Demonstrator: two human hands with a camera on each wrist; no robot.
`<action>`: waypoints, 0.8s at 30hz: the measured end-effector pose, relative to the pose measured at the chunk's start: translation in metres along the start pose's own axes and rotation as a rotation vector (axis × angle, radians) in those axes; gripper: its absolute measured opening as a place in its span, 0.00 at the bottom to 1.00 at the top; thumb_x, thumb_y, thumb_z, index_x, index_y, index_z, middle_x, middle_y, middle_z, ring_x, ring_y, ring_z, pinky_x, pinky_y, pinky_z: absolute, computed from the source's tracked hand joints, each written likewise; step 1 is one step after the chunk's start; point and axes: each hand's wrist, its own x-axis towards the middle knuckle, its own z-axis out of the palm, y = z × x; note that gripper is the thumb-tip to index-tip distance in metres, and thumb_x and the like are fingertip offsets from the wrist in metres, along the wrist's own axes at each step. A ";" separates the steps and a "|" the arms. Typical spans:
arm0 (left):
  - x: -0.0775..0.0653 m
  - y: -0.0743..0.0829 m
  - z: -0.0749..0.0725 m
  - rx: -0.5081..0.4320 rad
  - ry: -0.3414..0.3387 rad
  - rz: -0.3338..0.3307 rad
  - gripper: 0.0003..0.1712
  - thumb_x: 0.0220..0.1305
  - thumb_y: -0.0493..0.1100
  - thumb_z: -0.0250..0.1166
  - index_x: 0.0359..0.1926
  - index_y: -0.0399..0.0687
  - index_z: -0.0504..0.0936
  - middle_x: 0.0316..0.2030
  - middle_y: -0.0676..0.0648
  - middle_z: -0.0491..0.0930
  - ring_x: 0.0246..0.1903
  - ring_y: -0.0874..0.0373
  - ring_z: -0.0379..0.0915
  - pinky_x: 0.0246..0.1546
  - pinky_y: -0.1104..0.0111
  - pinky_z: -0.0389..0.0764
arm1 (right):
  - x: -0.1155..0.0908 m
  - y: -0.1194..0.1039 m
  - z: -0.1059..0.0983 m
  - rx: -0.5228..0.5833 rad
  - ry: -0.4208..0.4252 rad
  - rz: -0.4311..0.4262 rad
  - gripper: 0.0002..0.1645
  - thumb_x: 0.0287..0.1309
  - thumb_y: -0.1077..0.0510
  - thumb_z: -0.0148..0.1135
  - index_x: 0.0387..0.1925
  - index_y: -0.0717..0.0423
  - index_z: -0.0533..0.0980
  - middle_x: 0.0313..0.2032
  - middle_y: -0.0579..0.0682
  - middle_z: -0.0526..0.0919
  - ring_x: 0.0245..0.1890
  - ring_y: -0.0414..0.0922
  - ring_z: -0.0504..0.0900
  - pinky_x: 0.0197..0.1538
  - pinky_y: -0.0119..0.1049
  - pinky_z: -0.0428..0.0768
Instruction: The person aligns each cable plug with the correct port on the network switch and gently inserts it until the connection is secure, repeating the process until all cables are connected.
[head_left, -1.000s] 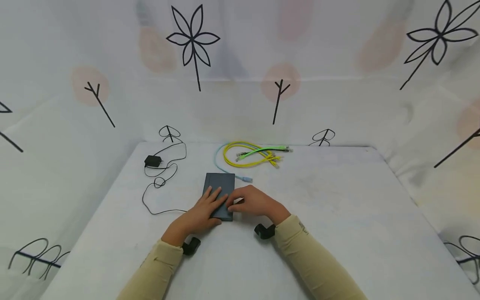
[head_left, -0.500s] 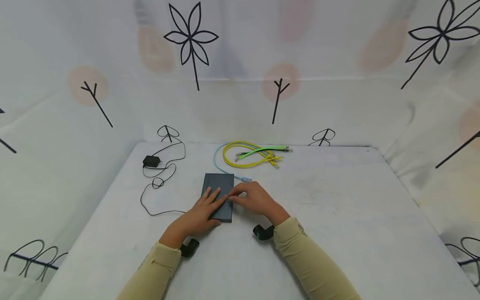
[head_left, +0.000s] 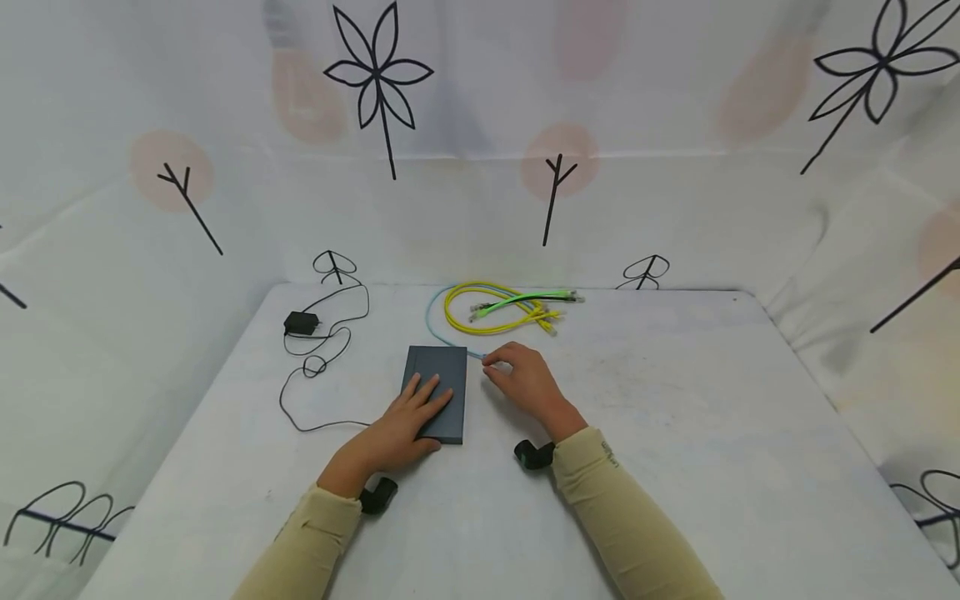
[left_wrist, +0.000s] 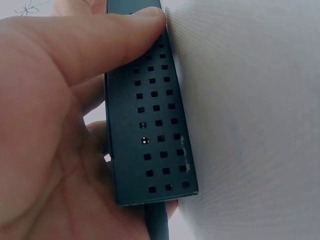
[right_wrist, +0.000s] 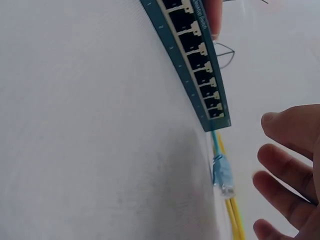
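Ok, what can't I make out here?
Head: top of the switch, partly covered by the left grip.
Head: tip of the blue plug, behind the right grip.
Right wrist: row of ports, cut off by the top edge.
Left wrist: some vent holes, under the thumb.

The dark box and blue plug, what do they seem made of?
The dark box looks like matte-painted metal: punched square holes, pale scuffs along an edge, though plastic is possible. The blue plug seems plastic, slightly glossy, with a clear-looking tip.
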 end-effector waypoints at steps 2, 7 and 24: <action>0.000 -0.001 0.001 0.001 0.004 0.004 0.42 0.66 0.53 0.63 0.76 0.59 0.54 0.77 0.46 0.42 0.76 0.40 0.27 0.71 0.43 0.52 | 0.000 0.002 0.001 -0.001 -0.021 0.015 0.10 0.61 0.56 0.65 0.44 0.52 0.84 0.47 0.49 0.82 0.51 0.49 0.81 0.55 0.45 0.78; 0.001 -0.002 0.002 0.003 0.007 0.006 0.42 0.66 0.53 0.63 0.76 0.59 0.53 0.77 0.47 0.41 0.76 0.40 0.27 0.71 0.43 0.52 | 0.001 0.008 0.005 -0.051 -0.164 0.045 0.16 0.61 0.53 0.64 0.51 0.49 0.80 0.63 0.53 0.73 0.65 0.52 0.70 0.65 0.50 0.70; 0.000 -0.002 0.003 -0.012 0.005 -0.002 0.42 0.66 0.52 0.62 0.76 0.60 0.53 0.78 0.48 0.41 0.76 0.42 0.26 0.71 0.43 0.51 | -0.002 0.007 0.004 -0.186 -0.236 0.009 0.24 0.64 0.52 0.61 0.59 0.55 0.76 0.63 0.59 0.71 0.64 0.55 0.70 0.65 0.51 0.69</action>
